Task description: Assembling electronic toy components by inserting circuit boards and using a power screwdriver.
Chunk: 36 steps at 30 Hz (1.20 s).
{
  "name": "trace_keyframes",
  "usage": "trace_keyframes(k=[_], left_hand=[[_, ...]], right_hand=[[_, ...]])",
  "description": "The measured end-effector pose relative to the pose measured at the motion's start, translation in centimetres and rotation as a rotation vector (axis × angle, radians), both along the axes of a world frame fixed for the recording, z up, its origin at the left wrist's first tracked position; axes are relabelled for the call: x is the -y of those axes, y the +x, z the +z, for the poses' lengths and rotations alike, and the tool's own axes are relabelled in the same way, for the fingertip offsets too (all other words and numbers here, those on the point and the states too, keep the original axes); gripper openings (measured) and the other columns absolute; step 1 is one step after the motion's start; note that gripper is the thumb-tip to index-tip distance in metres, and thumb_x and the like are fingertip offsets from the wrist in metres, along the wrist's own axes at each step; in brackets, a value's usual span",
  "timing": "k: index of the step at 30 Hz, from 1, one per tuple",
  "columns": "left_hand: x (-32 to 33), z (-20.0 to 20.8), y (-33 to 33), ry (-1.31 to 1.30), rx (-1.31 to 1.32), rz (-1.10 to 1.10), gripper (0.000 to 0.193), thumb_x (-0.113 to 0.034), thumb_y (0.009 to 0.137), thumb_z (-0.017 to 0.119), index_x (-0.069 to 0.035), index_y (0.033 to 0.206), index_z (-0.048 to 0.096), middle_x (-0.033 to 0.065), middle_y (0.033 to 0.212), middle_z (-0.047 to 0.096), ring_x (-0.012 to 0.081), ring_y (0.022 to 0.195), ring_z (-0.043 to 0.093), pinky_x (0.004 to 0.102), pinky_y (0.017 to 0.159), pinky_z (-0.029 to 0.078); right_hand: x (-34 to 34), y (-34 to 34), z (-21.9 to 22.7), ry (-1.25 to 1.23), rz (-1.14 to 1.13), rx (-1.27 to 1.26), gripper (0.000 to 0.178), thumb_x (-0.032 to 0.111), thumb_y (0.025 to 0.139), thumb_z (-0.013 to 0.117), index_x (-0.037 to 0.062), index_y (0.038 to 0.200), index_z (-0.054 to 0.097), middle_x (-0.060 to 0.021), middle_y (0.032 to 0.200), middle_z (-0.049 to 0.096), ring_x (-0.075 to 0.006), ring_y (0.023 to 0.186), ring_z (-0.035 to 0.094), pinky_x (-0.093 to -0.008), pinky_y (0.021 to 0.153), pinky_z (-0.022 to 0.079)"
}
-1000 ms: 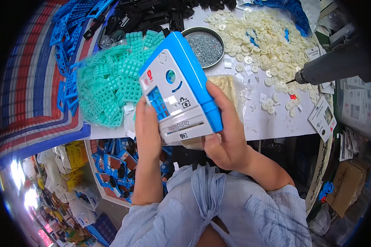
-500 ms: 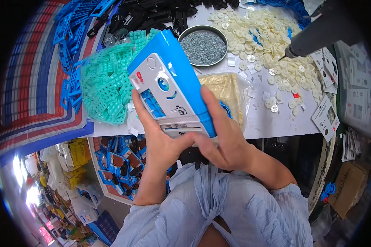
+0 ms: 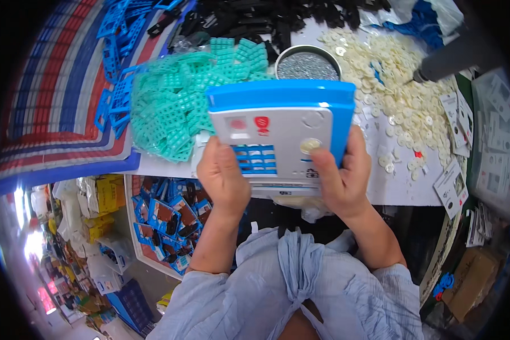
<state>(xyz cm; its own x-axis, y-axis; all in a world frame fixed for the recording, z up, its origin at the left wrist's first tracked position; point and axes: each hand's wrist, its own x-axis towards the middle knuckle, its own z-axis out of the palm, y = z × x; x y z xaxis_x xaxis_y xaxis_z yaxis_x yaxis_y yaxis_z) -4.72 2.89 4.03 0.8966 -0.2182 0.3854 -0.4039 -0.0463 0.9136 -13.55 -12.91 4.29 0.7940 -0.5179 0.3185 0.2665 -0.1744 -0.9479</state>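
The two hands grip a blue-and-white plastic case (image 3: 283, 122) between them in the middle of the frame. The left hand (image 3: 225, 178) clasps its left edge, thumb beside the gridded window; the right hand (image 3: 345, 178) clasps the right side, thumb laid over the white face. That thumb's tip is at the lower right of a cream disc (image 3: 309, 146) in the round opening, making the right hand much the nearer; whether it presses cannot be told. The case spans wider left to right than top to bottom, but its tilt hides the true long axis.

Behind its top edge stands a round tin of metal bits (image 3: 307, 67), partly covered. Green keypads (image 3: 173, 110) crowd the left, loose cream discs (image 3: 405, 105) the right. The white surface (image 3: 394, 192) ends just below the case; a tray of blue parts (image 3: 170, 221) sits lower left.
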Motion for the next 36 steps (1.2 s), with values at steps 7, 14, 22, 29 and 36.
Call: trace_keyframes(k=[7, 14, 22, 29, 36], left_hand=[[-0.1, 2.1, 2.2, -0.21, -0.332, -0.278, 0.04, -0.036, 0.101, 0.046, 0.002, 0.093, 0.059, 0.0026, 0.081, 0.061, 0.005, 0.072, 0.051, 0.0223, 0.062, 0.042], [1.4, 2.9, 2.4, 0.084, -0.024, -0.101, 0.042, -0.034, 0.103, 0.042, 0.001, 0.092, 0.062, 0.0035, 0.08, 0.064, 0.0081, 0.07, 0.057, 0.0234, 0.061, 0.045], [0.5, 0.3, 0.0, 0.094, -0.174, -0.213, 0.038, -0.026, 0.102, 0.044, -0.001, 0.073, 0.05, 0.0013, 0.062, 0.047, 0.0082, 0.059, 0.039, 0.0267, 0.053, 0.034], [0.4, 0.8, -1.0, 0.205, 0.117, -0.185, 0.037, -0.02, 0.096, 0.054, -0.001, 0.066, 0.046, 0.0081, 0.056, 0.042, 0.0137, 0.051, 0.041, 0.0347, 0.047, 0.031], [2.1, 3.9, 0.2, 0.307, -0.075, -0.327, 0.04, -0.027, 0.074, 0.08, 0.0, 0.091, 0.055, 0.0106, 0.077, 0.065, 0.0166, 0.064, 0.061, 0.0294, 0.059, 0.047]], right_hand=[[0.2, -1.0, -1.7, 0.092, 0.068, 0.08, 0.044, 0.028, 0.093, 0.062, -0.006, 0.116, 0.047, -0.0106, 0.1, 0.064, -0.0108, 0.086, 0.058, -0.0241, 0.075, 0.047], [-0.3, -1.1, -1.6, 0.127, -0.016, 0.097, 0.04, 0.026, 0.094, 0.06, -0.0053, 0.116, 0.047, -0.0096, 0.1, 0.063, -0.0099, 0.086, 0.057, -0.0236, 0.075, 0.047], [1.2, -0.6, -1.3, 0.327, 0.029, 0.054, 0.037, 0.026, 0.098, 0.055, -0.0029, 0.12, 0.048, -0.0081, 0.107, 0.061, -0.0101, 0.095, 0.056, -0.0245, 0.083, 0.046], [1.1, -1.1, -2.8, 0.283, 0.001, 0.145, 0.048, 0.033, 0.099, 0.05, -0.0033, 0.13, 0.044, -0.01, 0.12, 0.057, -0.0143, 0.107, 0.055, -0.0295, 0.094, 0.042], [1.7, -1.7, -2.6, 0.205, -0.022, 0.125, 0.051, 0.034, 0.098, 0.053, -0.0041, 0.131, 0.042, -0.0109, 0.12, 0.057, -0.0145, 0.106, 0.055, -0.0292, 0.093, 0.042]])
